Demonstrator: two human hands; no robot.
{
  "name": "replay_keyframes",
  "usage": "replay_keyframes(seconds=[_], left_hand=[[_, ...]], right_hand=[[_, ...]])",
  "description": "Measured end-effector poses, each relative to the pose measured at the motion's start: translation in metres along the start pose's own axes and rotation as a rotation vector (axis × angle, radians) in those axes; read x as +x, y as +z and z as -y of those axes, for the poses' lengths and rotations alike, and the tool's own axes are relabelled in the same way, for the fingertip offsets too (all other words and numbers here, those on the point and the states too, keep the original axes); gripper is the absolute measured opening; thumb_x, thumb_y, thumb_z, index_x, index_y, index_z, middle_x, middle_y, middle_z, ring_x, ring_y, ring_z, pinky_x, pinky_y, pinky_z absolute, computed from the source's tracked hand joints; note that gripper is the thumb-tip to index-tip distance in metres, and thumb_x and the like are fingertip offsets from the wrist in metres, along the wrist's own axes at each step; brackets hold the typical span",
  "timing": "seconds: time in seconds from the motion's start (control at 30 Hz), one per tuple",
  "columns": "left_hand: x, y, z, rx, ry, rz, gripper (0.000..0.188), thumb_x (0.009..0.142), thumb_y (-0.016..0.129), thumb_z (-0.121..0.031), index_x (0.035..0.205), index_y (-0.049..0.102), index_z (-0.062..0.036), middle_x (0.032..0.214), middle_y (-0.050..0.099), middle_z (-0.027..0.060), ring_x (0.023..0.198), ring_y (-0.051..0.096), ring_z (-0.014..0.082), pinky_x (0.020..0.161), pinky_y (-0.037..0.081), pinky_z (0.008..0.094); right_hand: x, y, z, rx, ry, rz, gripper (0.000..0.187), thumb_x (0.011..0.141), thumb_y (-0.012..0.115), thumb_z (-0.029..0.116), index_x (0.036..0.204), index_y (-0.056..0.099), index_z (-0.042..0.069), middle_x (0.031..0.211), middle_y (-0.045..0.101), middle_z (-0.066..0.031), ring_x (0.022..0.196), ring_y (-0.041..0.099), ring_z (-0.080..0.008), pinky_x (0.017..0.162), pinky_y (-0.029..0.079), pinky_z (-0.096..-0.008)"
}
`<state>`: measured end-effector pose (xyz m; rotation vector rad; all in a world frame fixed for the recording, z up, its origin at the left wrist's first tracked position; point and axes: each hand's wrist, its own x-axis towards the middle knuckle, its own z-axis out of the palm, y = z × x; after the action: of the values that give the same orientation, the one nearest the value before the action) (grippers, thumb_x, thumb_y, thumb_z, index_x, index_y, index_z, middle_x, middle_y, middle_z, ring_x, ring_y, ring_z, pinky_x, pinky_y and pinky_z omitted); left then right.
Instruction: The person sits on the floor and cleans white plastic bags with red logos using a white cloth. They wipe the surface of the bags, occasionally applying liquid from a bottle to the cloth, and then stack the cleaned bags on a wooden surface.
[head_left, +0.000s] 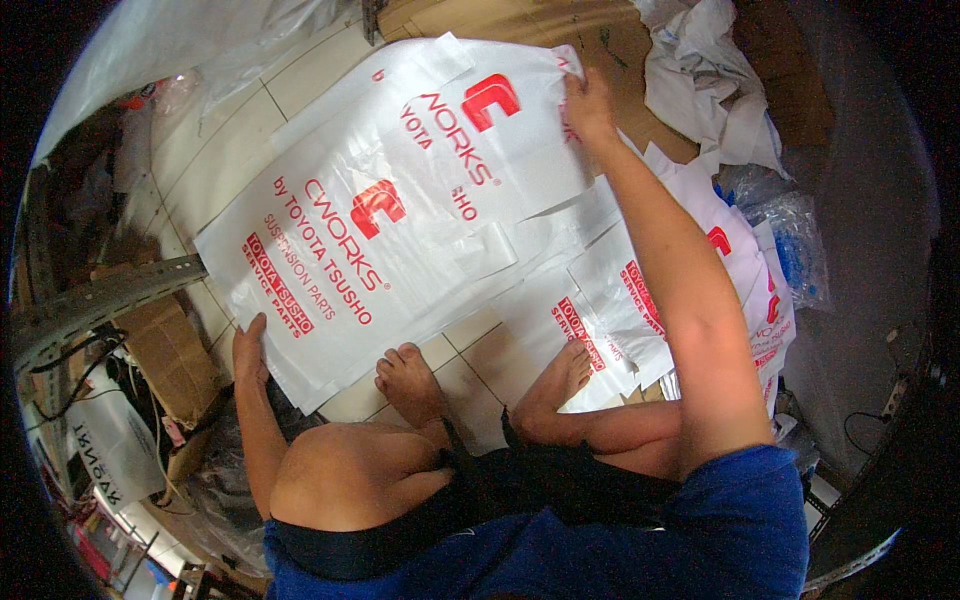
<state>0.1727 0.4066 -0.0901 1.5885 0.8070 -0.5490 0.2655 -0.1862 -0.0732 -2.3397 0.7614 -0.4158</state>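
A layered spread of flat white plastic bags (420, 260) with red print lies slantwise in front of me, above the tiled floor. My right hand (590, 108) grips its far right corner, where the plastic bunches up around the fingers. At the near left edge, my left hand (250, 352) holds the border with the thumb showing; its other fingers are mostly hidden. More printed white bags (610, 310) lie loosely fanned out beneath my right arm, partly covered by the spread.
Crumpled white plastic (710, 85) lies on brown cardboard (560, 22) at the far right. Clear plastic with blue (795, 240) sits beyond the fanned bags. To the left are a perforated metal rail (110, 300) and a cardboard box (170, 355). My bare feet (410, 380) rest close to the bags.
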Motion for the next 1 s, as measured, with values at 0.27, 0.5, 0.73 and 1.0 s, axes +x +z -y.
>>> replay_keyframes(seconds=[0.27, 0.5, 0.73, 1.0], left_hand=[[-0.008, -0.001, -0.004, -0.011, 0.012, -0.017, 0.046, 0.087, 0.06, -0.016, 0.125, 0.045, 0.0047, 0.116, 0.059, 0.0168, 0.099, 0.06, 0.0278, 0.086, 0.05, 0.0385], [-0.002, -0.002, 0.001, -0.014, -0.011, -0.045, 0.047, 0.086, 0.06, -0.015, 0.126, 0.045, 0.0043, 0.115, 0.059, 0.0165, 0.098, 0.06, 0.0279, 0.086, 0.05, 0.0388], [-0.001, 0.0, 0.002, -0.021, -0.041, -0.072, 0.047, 0.085, 0.06, -0.015, 0.126, 0.045, 0.004, 0.113, 0.06, 0.0162, 0.098, 0.061, 0.028, 0.087, 0.049, 0.0391], [0.023, 0.013, 0.014, -0.073, -0.067, -0.027, 0.048, 0.085, 0.061, -0.014, 0.126, 0.044, 0.0036, 0.112, 0.06, 0.0158, 0.097, 0.061, 0.0281, 0.087, 0.049, 0.0394]], right_hand=[[0.076, -0.059, -0.01, -0.094, -0.005, -0.12, 0.036, 0.09, 0.053, 0.025, 0.114, 0.054, -0.001, 0.103, 0.063, -0.0243, 0.099, 0.06, -0.0411, 0.086, 0.047, -0.0453], [0.217, -0.142, -0.029, -0.315, -0.456, -0.524, 0.029, 0.087, 0.059, 0.024, 0.103, 0.058, -0.001, 0.099, 0.064, -0.0243, 0.094, 0.062, -0.039, 0.081, 0.047, -0.0436], [0.295, -0.181, -0.058, -0.461, -0.236, -0.483, 0.051, 0.085, 0.059, 0.04, 0.109, 0.057, -0.005, 0.106, 0.062, -0.0277, 0.099, 0.06, -0.0422, 0.086, 0.047, -0.0446], [0.351, -0.222, -0.178, -0.596, -0.231, -0.484, 0.056, 0.082, 0.061, 0.039, 0.117, 0.056, -0.004, 0.111, 0.062, -0.0248, 0.106, 0.059, -0.04, 0.09, 0.046, -0.0433]])
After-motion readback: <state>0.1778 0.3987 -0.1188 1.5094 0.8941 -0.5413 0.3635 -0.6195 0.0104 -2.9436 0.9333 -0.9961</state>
